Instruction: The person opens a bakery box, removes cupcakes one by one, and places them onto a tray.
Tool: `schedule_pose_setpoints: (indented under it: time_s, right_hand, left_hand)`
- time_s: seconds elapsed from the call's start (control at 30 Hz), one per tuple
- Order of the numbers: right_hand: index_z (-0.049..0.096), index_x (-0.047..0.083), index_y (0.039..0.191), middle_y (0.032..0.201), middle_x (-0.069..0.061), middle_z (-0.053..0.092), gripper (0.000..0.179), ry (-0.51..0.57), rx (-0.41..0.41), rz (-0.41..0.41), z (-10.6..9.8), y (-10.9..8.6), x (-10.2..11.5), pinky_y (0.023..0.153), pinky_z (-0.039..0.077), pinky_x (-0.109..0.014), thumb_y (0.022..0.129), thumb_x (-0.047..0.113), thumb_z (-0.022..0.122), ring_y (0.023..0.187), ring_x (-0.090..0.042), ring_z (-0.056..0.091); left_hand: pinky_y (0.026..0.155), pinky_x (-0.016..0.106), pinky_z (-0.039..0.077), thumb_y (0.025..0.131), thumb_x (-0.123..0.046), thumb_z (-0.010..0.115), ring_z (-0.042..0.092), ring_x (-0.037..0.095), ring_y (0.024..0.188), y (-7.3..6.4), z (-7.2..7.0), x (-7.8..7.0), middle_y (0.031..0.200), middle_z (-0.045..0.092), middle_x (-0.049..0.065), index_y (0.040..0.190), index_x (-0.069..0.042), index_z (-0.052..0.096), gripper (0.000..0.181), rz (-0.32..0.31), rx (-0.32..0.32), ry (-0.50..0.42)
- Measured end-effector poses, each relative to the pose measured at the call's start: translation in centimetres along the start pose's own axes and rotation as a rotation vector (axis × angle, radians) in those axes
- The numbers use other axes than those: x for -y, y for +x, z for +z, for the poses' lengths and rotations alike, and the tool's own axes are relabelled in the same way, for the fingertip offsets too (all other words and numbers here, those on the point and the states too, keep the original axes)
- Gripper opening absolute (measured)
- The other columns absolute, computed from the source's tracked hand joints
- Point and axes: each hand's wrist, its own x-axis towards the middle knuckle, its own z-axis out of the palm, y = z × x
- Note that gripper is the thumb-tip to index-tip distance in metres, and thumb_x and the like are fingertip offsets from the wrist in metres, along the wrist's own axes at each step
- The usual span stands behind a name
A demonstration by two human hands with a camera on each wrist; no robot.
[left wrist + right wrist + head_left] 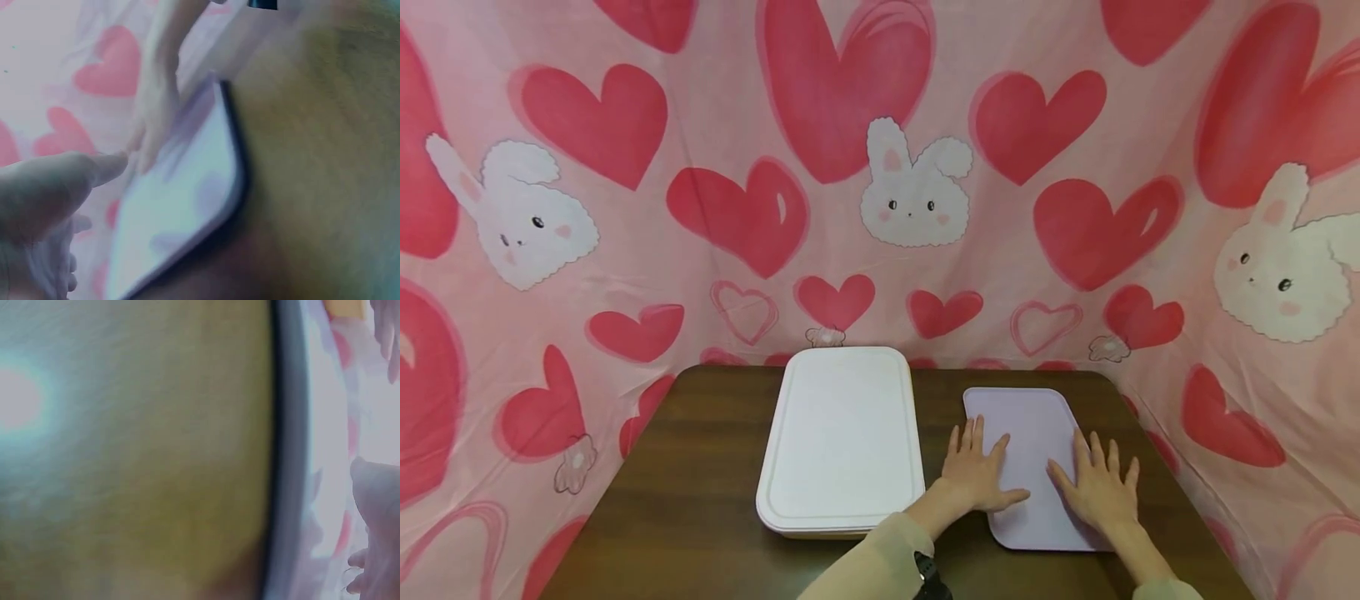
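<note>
A pale purple rectangular tray [1030,425] with rounded corners lies on the right side of the table. My left hand [976,471] is over its left edge, fingers spread and pointing away from me. Over the tray's right edge is my right hand [1099,487], its fingers spread too. Whether the palms touch the tray cannot be told. In the left wrist view the tray's rim [234,187] shows beside the left thumb [109,167]. The right wrist view catches the tray edge [290,450] with the right thumb [375,487] near it.
To the left of the hands stands a larger white lidded box or stacked tray [846,433]. Both items rest on a dark brown wooden table [692,475]. A pink cloth [827,250] with hearts and rabbits hangs behind and at both sides. A dark watch [928,575] sits at the left sleeve.
</note>
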Motion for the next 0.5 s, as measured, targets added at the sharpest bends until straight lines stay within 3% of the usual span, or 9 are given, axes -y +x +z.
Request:
schedule_pose_setpoints:
  time_s: [0.2,0.33,0.5]
  right_hand:
    - [0.027,-0.004,0.169,0.167,-0.046,0.03,0.089,0.007,-0.049,-0.043,-1.4,0.7,2.4,0.122,0.009,-0.09,0.109,0.054,0.059,0.157,-0.069,0.021]
    - [0.031,-0.004,0.168,0.163,-0.045,0.038,0.086,0.026,-0.111,-0.074,-1.6,1.3,3.6,0.122,0.015,-0.09,0.109,0.05,0.061,0.155,-0.068,0.028]
    - [0.036,-0.004,0.166,0.161,-0.043,0.044,0.079,0.055,-0.147,-0.105,-1.1,2.4,6.2,0.123,0.02,-0.087,0.11,0.046,0.061,0.154,-0.065,0.034]
  left_hand:
    - [0.142,0.053,0.022,0.099,-0.079,0.055,0.019,0.028,0.174,-1.7,-2.6,4.1,0.186,0.019,0.009,0.174,-0.038,0.032,0.088,0.08,-0.053,-0.046]
    - [0.141,0.061,0.02,0.102,-0.072,0.058,0.016,0.033,0.174,-3.0,-3.7,7.9,0.187,0.015,0.013,0.175,-0.033,0.031,0.087,0.142,-0.129,-0.087]
    - [0.139,0.066,0.019,0.102,-0.067,0.063,0.018,0.038,0.174,-5.0,-4.6,13.3,0.186,0.017,0.015,0.174,-0.03,0.033,0.086,0.143,-0.218,-0.087]
